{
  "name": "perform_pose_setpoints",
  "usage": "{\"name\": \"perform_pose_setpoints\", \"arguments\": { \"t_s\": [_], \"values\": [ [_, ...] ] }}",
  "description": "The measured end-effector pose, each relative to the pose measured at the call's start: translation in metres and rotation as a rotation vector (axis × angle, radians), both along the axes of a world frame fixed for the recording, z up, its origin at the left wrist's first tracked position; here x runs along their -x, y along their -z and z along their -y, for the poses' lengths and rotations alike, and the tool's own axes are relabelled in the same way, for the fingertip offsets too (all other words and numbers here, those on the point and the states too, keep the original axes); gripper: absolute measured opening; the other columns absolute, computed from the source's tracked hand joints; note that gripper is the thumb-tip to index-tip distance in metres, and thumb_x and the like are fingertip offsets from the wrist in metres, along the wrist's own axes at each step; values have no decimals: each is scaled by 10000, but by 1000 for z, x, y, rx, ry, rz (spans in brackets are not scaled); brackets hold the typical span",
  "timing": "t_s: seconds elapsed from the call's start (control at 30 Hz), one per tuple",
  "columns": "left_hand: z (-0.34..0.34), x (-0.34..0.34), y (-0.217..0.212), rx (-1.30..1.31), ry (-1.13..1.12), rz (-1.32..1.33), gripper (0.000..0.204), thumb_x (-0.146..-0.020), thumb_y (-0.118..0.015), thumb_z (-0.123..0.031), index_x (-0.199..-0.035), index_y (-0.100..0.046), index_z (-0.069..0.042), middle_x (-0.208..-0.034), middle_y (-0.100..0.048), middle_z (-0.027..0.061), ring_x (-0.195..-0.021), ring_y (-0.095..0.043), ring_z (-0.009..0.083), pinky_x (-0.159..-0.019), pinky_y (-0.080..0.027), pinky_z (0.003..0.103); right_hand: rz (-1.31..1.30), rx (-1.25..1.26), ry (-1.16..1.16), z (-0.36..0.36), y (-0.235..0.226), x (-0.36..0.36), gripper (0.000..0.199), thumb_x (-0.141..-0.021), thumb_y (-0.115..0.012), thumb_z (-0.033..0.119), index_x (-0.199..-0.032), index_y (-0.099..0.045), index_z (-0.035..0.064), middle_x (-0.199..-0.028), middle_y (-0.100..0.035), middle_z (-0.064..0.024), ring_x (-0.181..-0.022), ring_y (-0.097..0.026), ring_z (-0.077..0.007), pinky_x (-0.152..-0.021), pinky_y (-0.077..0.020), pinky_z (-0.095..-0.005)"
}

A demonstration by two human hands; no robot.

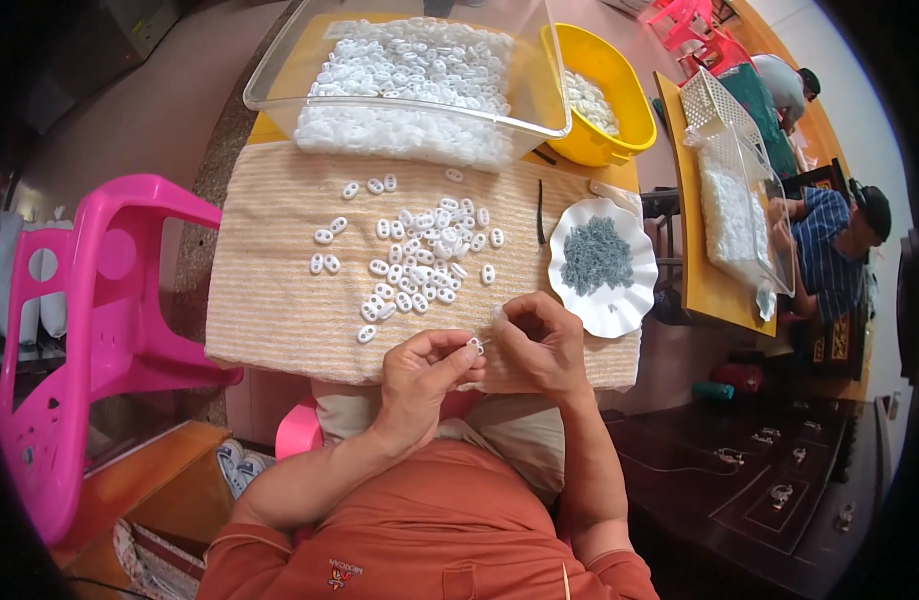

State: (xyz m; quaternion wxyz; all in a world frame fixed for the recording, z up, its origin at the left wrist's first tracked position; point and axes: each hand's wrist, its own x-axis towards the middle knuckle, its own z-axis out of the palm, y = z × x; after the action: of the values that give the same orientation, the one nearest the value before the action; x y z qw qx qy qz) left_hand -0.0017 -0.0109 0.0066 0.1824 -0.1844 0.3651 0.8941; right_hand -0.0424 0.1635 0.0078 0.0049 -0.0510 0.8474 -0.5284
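My left hand (pixel 419 375) pinches a small white oval plastic piece (pixel 475 345) with two holes, just above the near edge of a striped towel (pixel 279 290). Close beside it, my right hand (pixel 547 345) is closed in a pinch. Something tiny and pale shows at its fingertips, too small to name. Beyond both hands, a loose pile of the same white two-holed pieces (pixel 444 243) lies on the towel, with several scattered around it. To the right, a white scalloped plate (pixel 634 312) holds a heap of small grey-blue translucent bits (pixel 596 256).
A clear plastic tub (pixel 527 120) full of white pieces stands at the far side, beside a yellow basin (pixel 634 115) with more. A thin black strip (pixel 540 212) lies near the plate. A pink chair (pixel 144 205) stands left. Two people sit at the right, near another table (pixel 724 300).
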Motion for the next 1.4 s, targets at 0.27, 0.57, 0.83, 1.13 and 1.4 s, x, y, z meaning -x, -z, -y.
{"name": "perform_pose_setpoints", "arguments": {
  "t_s": [0.27, 0.57, 0.83, 1.13, 1.4],
  "values": [
    [2, 1, 1, -21, 14, 8, 163, -881, -626, -22, -1039, -604, 10, -893, -663, 96, -773, -657, 144, -717, -569, 255, 334, 453, -8, -7, -1, -9, 260, -849, -662, -10, -1097, -586, -31, -872, -623, -61, -695, -605, -94, -611, -509, -223],
    [0, 2, 4, -37, 8, -20, 162, -879, -635, -25, -1033, -607, 18, -904, -672, 105, -788, -658, 136, -723, -560, 241, 354, 490, -57, -10, 0, -13, 234, -852, -665, 31, -1065, -599, -40, -889, -635, -68, -748, -616, -119, -652, -519, -241],
    [-3, 0, 8, -48, -24, -48, 161, -879, -636, -21, -1035, -616, 14, -919, -679, 98, -815, -655, 121, -757, -540, 235, 291, 374, -98, -8, 1, -16, 166, -844, -661, -23, -1002, -632, -67, -902, -644, -93, -775, -636, -135, -667, -526, -242],
    [-4, 0, 9, -59, -25, -65, 153, -876, -636, -12, -1027, -623, 12, -923, -678, 91, -819, -647, 115, -750, -528, 225, -109, 107, -156, -4, 0, -15, 175, -776, -681, -68, -944, -650, -27, -878, -646, -105, -747, -614, -134, -632, -473, -227],
    [-5, 1, 7, -70, -36, -49, 152, -874, -633, 3, -1025, -626, 13, -929, -672, 80, -824, -631, 98, -734, -513, 207, -293, 30, -186, 1, 0, -13, 170, -749, -708, -59, -900, -662, 3, -865, -646, -116, -736, -615, -156, -617, -470, -248]
  ]
}}
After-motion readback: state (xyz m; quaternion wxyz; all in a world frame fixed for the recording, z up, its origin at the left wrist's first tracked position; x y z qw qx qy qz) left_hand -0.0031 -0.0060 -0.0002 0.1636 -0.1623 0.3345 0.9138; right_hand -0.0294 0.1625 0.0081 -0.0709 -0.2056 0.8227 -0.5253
